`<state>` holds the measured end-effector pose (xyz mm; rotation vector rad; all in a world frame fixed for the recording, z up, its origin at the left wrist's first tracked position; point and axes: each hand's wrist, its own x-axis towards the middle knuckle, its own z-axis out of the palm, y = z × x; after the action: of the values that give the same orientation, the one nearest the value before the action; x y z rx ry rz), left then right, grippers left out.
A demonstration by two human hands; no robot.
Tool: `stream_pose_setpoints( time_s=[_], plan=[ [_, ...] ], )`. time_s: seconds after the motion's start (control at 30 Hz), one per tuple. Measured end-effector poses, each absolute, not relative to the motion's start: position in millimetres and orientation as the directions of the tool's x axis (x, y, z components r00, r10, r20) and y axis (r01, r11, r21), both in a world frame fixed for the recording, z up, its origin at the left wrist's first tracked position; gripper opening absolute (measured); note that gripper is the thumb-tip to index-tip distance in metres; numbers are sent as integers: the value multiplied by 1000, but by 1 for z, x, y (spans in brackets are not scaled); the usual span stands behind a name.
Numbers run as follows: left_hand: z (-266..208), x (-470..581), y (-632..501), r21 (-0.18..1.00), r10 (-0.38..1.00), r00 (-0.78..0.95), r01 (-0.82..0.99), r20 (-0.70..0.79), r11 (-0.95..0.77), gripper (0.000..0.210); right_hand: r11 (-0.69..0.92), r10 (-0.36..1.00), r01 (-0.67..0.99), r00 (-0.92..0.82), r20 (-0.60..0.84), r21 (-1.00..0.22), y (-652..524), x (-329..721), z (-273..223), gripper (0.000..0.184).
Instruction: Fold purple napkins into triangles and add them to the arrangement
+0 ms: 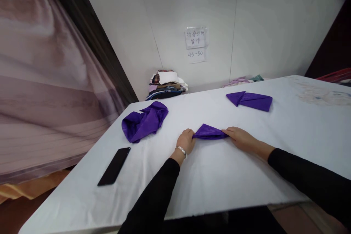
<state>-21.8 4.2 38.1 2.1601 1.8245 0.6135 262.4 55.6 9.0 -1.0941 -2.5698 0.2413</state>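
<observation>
A purple cloth napkin (208, 132), folded into a flat triangle, lies between my two hands near the middle of the table. My left hand (186, 141) is closed on its left corner, with a silver bracelet at the wrist. On the opposite corner, my right hand (239, 138) pinches the fabric between thumb and fingers. Beyond my right hand rests another purple napkin (253, 101), folded to a long shape with a pointed left end. To the left sits a loose, crumpled heap of purple cloth (146, 120).
The white-covered table (219, 175) has a black phone (114, 166) at its left. Behind the far edge stand a stack of folded clothes (167, 85) and more fabric (238, 81). A handwritten paper sign (196, 38) hangs on the wall; a pinkish curtain (49, 73) drapes at left.
</observation>
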Motion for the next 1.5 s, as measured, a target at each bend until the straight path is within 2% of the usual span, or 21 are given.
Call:
stream_pose_setpoints(
  time_s=[0.07, 0.17, 0.27, 0.33, 0.4, 0.5, 0.57, 0.63, 0.7, 0.77, 0.83, 0.9, 1.07, 1.17, 1.27, 1.33, 1.4, 1.5],
  plan=[
    [49, -30, 7, 553, 982, 95, 815, 163, -171, 19, 624, 772, 638, -593, 228, -452, 55, 265, 19, 46],
    [62, -40, 17, 685, 994, 48, 721, 97, -102, 23, 376, 872, 559, -482, 80, -739, 60, 268, 38, 44],
    [61, -40, 33, 746, 1000, 11, 666, -7, -2, 28, 158, 900, 478, -430, -73, -864, 73, 267, 46, 44],
    [53, -35, 43, 742, 997, -46, 667, -57, 73, 26, 143, 928, 533, -366, -74, -834, 84, 265, 41, 41],
    [43, -30, 49, 713, 989, -130, 687, -67, 139, 25, 177, 959, 637, -282, -13, -750, 93, 261, 30, 39],
    [33, -24, 49, 658, 970, -242, 730, -5, 186, 43, 274, 961, 726, -229, 154, -631, 93, 249, 13, 41],
    [31, -19, 45, 627, 961, -271, 759, 60, 176, 55, 405, 914, 732, -307, 267, -547, 82, 233, 7, 45],
    [29, -10, 41, 574, 965, -220, 812, 140, 102, 55, 553, 833, 707, -449, 323, -442, 68, 212, 5, 50],
    [26, -1, 38, 453, 976, -57, 890, 209, -45, 49, 644, 765, 674, -568, 304, -362, 55, 189, 5, 55],
    [18, 6, 38, 287, 977, 111, 944, 180, -160, 47, 682, 732, 664, -627, 267, -308, 46, 169, 2, 58],
    [9, 6, 40, 185, 983, 163, 967, 89, -177, 49, 691, 722, 666, -657, 219, -281, 44, 158, -2, 61],
    [1, 3, 43, 151, 989, 142, 978, 33, -145, 52, 701, 710, 659, -681, 180, -271, 48, 156, -7, 65],
    [-4, -2, 47, 149, 994, 110, 983, 14, -111, 56, 725, 683, 631, -711, 169, -276, 68, 179, -9, 68],
    [0, -1, 46, 171, 994, 110, 979, 6, -109, 56, 633, 767, 684, -617, 175, -363, 83, 206, -12, 62],
    [2, 0, 44, 205, 995, 97, 974, 17, -98, 55, 437, 896, 728, -402, 188, -528, 94, 235, -19, 55],
    [3, -1, 44, 229, 996, 87, 969, 32, -92, 54, 355, 931, 699, -320, 172, -621, 100, 248, -22, 54],
    [3, -1, 44, 246, 996, 81, 965, 43, -89, 54, 368, 923, 662, -347, 169, -653, 104, 254, -22, 54],
    [1, -2, 44, 261, 995, 80, 961, 60, -93, 53, 454, 878, 635, -440, 191, -625, 110, 252, -18, 48]
  ],
)
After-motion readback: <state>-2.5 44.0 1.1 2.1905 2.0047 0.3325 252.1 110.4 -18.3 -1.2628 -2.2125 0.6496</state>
